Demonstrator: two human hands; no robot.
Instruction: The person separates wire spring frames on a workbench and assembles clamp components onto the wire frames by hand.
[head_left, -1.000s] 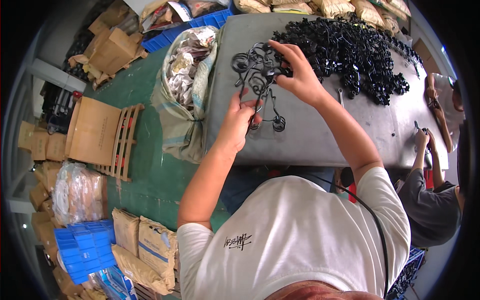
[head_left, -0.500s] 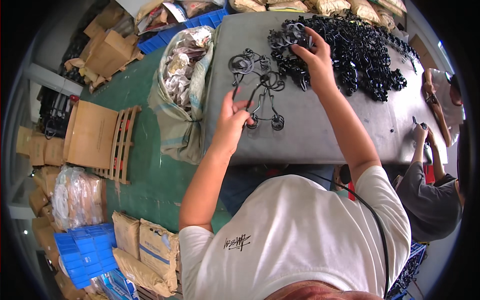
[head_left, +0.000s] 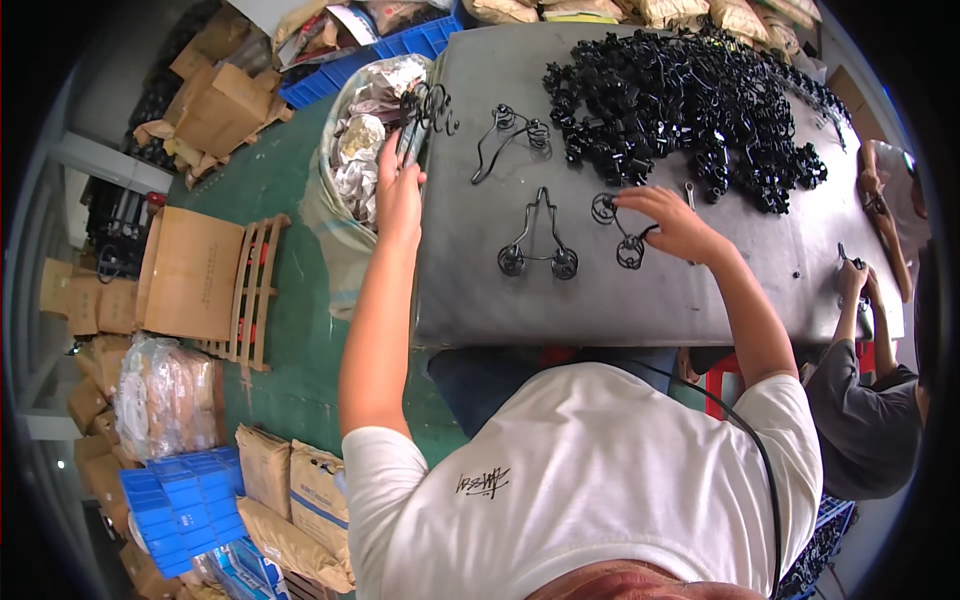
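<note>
My left hand is closed around black bent-wire pieces with coiled ends, raised over the table's left edge beside the sack. At the middle of the table, my right hand has fingers and thumb on a black wire piece with two coils, low against the surface. Part of that piece is hidden under the fingers. Left of it lies a similar two-coil wire piece, its narrow end pointing away from me. Another wire piece rests farther back, tilted on the table.
A large tangled heap of black wire parts covers the far right of the grey table. A small wrench lies before it. An open sack of crumpled paper stands left. Two co-workers' hands are busy at the right edge.
My left hand moved left and away from me with wire pieces, to the table's edge. My right hand came from the heap toward me and is now at a two-coil piece mid-table.
</note>
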